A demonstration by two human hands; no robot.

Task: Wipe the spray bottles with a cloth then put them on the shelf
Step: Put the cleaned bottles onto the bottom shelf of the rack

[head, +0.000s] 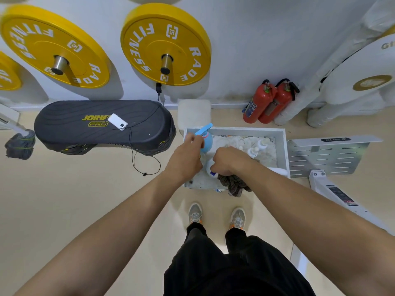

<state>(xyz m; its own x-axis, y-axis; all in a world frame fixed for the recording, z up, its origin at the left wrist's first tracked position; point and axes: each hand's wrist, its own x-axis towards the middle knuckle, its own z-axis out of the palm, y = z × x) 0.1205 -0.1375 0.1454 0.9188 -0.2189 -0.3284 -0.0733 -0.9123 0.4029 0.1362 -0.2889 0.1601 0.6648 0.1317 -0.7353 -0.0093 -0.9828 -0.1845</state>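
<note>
Seen from the head camera, the person stood over a white-rimmed tray (pixel 245 130) on the floor, both bare arms stretched down to it. The left hand (pixel 188 155) was at the tray's far left corner, its fingers curled round a blue spray bottle (pixel 207 142) just under the trigger head, and the bottle stood tilted inside that corner. The right hand (pixel 226 161) was just beside it, over the near edge, knuckles up and fingers bunched tight on a dark cloth (pixel 234 185) that hung out past the near rim. A white bottle (pixel 210 167) lay against the thumb side of that hand, touching it; whether the fingers also gripped the bottle could not be told. Two small white bottles (pixel 261 144) stood toward the far right corner, apart from both hands. Left of the tray lay a black step platform (pixel 85 129) with a white power bank (pixel 117 121) and cable on top, and a mop (pixel 20 143) beyond it. Yellow weight plates (pixel 165 43) hung on the wall, two red fire extinguishers (pixel 259 103) stood by it, and grey shoes (pixel 195 213) showed below.
</note>
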